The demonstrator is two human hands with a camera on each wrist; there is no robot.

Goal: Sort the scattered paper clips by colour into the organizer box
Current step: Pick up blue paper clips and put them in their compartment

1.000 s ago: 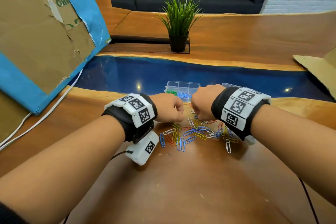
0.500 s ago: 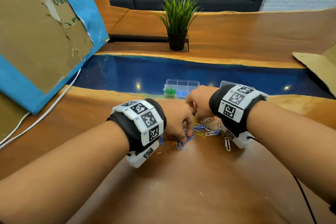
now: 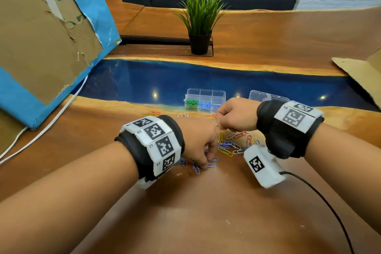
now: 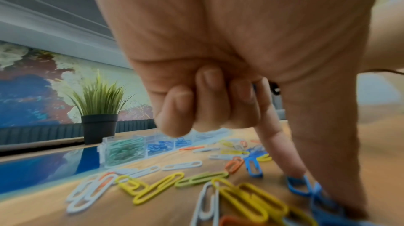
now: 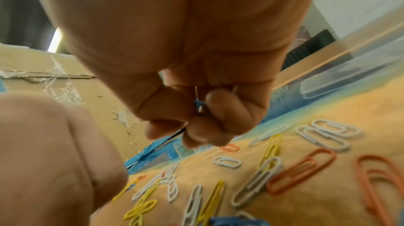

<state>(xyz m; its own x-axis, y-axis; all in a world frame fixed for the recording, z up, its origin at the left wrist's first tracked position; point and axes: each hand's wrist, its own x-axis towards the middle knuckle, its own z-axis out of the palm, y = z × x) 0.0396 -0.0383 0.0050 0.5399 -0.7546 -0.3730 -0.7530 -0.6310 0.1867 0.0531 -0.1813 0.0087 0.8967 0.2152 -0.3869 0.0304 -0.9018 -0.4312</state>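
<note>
Several coloured paper clips (image 3: 233,144) lie scattered on the wooden table between my hands. Behind them stands the clear organizer box (image 3: 218,93), with green clips (image 3: 191,102) in its left compartment and blue clips (image 3: 206,105) in the middle one. My left hand (image 3: 206,164) reaches down at the pile's near edge. Its index finger and thumb pinch a blue clip (image 4: 299,186) against the table, and its other fingers are curled. My right hand (image 3: 221,121) hovers as a fist over the pile's far side and holds a blue clip (image 5: 199,107) in its curled fingers.
The box's clear lid (image 3: 266,96) lies to the right of the box. A potted plant (image 3: 200,27) stands further back. A blue-edged cardboard panel (image 3: 41,47) and a white cable (image 3: 51,121) are at the left, and a cardboard flap (image 3: 362,72) is at the right.
My left hand has dropped from beside the right fist to the pile's near edge and closed finger and thumb on a blue clip. My right hand has risen slightly over the clips.
</note>
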